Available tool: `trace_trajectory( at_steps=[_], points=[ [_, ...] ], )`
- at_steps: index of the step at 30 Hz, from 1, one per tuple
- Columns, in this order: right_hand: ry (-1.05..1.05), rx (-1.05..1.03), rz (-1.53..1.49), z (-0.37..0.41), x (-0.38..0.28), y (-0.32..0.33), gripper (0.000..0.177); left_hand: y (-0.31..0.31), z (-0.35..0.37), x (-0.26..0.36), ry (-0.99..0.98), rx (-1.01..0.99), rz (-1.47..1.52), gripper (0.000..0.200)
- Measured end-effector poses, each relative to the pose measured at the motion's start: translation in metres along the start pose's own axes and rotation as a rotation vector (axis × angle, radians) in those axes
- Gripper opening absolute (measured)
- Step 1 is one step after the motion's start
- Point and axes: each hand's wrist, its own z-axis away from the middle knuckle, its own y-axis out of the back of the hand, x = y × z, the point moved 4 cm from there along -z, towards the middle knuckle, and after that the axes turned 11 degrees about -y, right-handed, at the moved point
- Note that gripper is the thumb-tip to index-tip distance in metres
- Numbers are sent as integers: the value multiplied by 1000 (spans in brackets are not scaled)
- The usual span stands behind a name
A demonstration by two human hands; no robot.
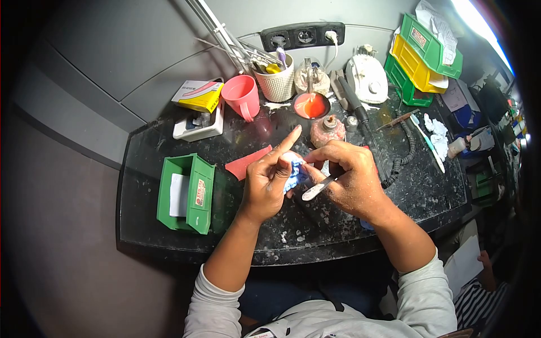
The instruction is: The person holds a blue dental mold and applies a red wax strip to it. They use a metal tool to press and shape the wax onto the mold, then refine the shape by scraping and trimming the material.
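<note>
Over the middle of the dark worktop, nearer its front edge than its back, the head view showed the left hand closed around a blue-and-white piece, index finger stretched up toward the back edge. The right hand lay just beside the piece, on its right, thumb touching it, pinching a metal tool. The tool's long axis slanted, its flat visible end reaching front-left just beneath the piece, the rest hidden among the fingers. A green bin stood well apart, near the left edge.
</note>
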Motion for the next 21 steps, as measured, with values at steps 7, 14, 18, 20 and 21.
trace_trajectory(
  at_steps=[7, 14, 18, 20, 21],
  points=[
    [-59, 4, -102, -5, 7, 7, 14, -1, -5, -1, 80, 117, 236, 68],
    [-30, 45, -563, -10, 5, 15, 73, 6, -6, 4, 168, 39, 261, 63],
    [-84, -227, -642, -4, 16, 24, 70, 10, -4, 1, 167, 82, 361, 41],
    [-45, -125, -611, -5, 2, 18, 53, 15, -5, -1, 161, 115, 357, 36],
    [-51, -156, -681, -8, 3, 17, 32, 18, -5, -3, 164, 145, 354, 30]
  ],
)
